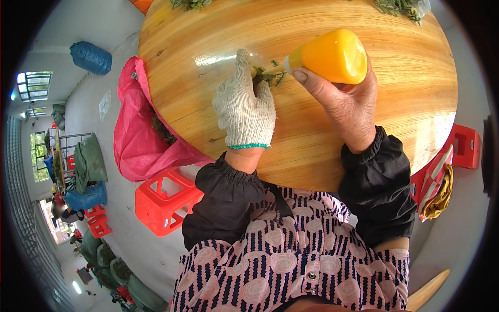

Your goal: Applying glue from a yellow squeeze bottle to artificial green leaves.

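My left hand [243,110], in a white knitted glove with a green cuff edge, is closed round a small green leafy sprig [272,77]. Its index finger points away from me, and the leaves stick out to the right past the thumb. A yellow squeeze bottle [332,56] lies tilted in my bare right hand [349,106], its pale tip aimed left at the sprig. Between the bottle's tip and the leaves there is a narrow gap. Both hands are above a round wooden table [306,148].
Green foliage lies at the table's far edge, with a bunch [399,9] at far right beside clear plastic. Against the left rim rests a pink sack [136,130] holding greenery. Red stools [165,202] stand left and right; cloths [439,192] hang on the right one. Farther left are stuffed sacks.
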The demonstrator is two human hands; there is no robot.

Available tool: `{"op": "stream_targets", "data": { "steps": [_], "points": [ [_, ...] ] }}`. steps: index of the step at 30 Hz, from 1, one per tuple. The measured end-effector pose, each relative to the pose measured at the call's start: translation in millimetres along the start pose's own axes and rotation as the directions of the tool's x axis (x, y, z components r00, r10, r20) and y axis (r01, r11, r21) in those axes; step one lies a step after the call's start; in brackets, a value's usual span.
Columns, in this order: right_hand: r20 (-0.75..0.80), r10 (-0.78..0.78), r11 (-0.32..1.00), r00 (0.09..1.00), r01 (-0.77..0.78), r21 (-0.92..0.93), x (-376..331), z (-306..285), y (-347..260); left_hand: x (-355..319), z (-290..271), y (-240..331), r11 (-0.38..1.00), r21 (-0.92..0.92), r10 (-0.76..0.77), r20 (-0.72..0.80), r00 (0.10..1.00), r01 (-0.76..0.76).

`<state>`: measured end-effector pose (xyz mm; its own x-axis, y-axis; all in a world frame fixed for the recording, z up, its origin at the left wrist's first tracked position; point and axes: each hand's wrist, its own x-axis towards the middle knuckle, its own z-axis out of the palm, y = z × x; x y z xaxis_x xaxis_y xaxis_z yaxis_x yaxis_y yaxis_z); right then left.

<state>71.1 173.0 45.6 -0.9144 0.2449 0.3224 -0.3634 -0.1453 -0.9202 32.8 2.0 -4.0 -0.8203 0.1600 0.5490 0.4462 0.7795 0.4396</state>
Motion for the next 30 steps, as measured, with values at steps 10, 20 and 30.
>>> {"op": "stream_targets", "data": {
  "steps": [10, 20, 30],
  "points": [
    [0.01, -0.034, 0.988, 0.999, 0.035, -0.148, 3.6, -12.6, -16.9, 0.6, -1.9, -0.2, 0.997, 0.009, 0.071, -0.012, 0.997, -0.071],
    [-0.039, 0.004, 0.976, 0.999, -0.013, -0.219, 4.1, -19.2, -18.8, 5.5, -12.3, 18.0, 0.996, 0.034, 0.082, -0.053, 0.995, -0.081],
    [-0.033, 0.038, 0.984, 0.999, -0.043, -0.171, 10.0, -27.0, -19.8, 7.3, 5.2, 17.9, 0.995, -0.098, 0.029, 0.084, 0.996, -0.02]
  ]
}}
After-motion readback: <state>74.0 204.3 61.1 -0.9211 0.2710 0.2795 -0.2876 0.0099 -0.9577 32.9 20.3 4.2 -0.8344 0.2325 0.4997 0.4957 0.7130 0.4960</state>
